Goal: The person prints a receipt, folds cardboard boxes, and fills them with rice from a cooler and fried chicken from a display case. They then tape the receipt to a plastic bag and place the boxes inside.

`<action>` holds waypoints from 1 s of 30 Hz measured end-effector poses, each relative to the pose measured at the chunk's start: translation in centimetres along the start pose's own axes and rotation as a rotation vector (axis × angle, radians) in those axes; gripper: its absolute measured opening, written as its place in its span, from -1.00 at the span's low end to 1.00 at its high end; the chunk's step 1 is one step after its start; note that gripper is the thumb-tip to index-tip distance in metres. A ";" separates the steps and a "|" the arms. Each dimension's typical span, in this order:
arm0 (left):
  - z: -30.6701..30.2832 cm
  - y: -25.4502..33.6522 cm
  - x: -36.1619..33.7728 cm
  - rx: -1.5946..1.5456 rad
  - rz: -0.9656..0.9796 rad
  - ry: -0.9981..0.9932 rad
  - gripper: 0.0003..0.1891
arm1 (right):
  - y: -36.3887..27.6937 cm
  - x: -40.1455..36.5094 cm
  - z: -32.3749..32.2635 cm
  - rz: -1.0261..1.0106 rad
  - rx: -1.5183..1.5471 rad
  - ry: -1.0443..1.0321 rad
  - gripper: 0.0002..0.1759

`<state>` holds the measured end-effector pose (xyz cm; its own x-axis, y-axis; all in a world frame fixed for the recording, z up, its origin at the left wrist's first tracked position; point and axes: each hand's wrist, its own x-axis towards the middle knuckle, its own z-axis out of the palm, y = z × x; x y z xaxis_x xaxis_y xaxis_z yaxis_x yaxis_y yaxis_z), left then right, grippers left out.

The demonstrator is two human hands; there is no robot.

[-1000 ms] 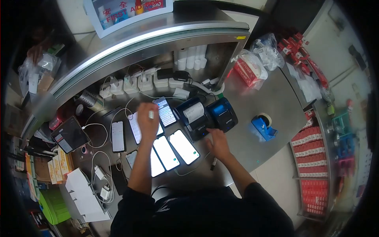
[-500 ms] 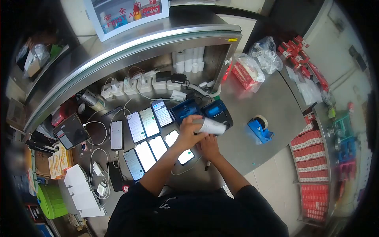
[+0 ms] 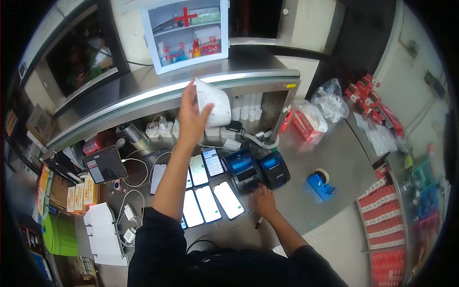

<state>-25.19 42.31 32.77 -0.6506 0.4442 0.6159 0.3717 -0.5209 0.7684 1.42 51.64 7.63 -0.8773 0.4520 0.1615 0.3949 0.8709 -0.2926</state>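
Note:
My left hand [image 3: 193, 117] is raised in front of the steel shelf and grips a curled white paper slip [image 3: 213, 104] with print on it, between thumb and fingers. My right hand [image 3: 264, 200] is low at the front edge of a black and blue printer [image 3: 243, 168]; its fingertips are close together, and anything in them is too small to make out. A second printer [image 3: 275, 168] stands to the right. Below my left forearm, several lit phones [image 3: 229, 200] lie in rows on the steel counter [image 3: 301, 201].
A blue tape dispenser [image 3: 321, 185] sits right of the printers. A first aid box [image 3: 186, 36] stands on the upper ledge [image 3: 248, 62]. At left are a tablet [image 3: 105, 165], white cables and a green bin [image 3: 60, 234]. Red packs [image 3: 382, 217] fill the right rack.
My left hand has lifted the paper slip up and left, away from the printers. My right hand has shifted slightly right and down. The view has tilted upward.

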 end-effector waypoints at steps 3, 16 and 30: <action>-1.3 -0.1 1.7 0.457 0.083 0.168 -0.28 | 1.2 -2.5 -0.6 0.052 0.124 0.051 -0.51; -1.3 1.5 2.8 0.807 0.358 0.187 -0.77 | 4.6 -14.3 -4.1 0.262 0.201 0.054 -0.64; -5.2 -2.6 0.1 1.013 0.364 0.132 -0.80 | 4.5 -16.5 -5.3 0.320 0.334 0.088 -0.72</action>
<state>-29.67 39.98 29.96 -0.4339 0.2712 0.8592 0.8917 0.2654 0.3666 19.17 49.16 8.65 -0.6936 0.7150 0.0882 0.5198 0.5814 -0.6259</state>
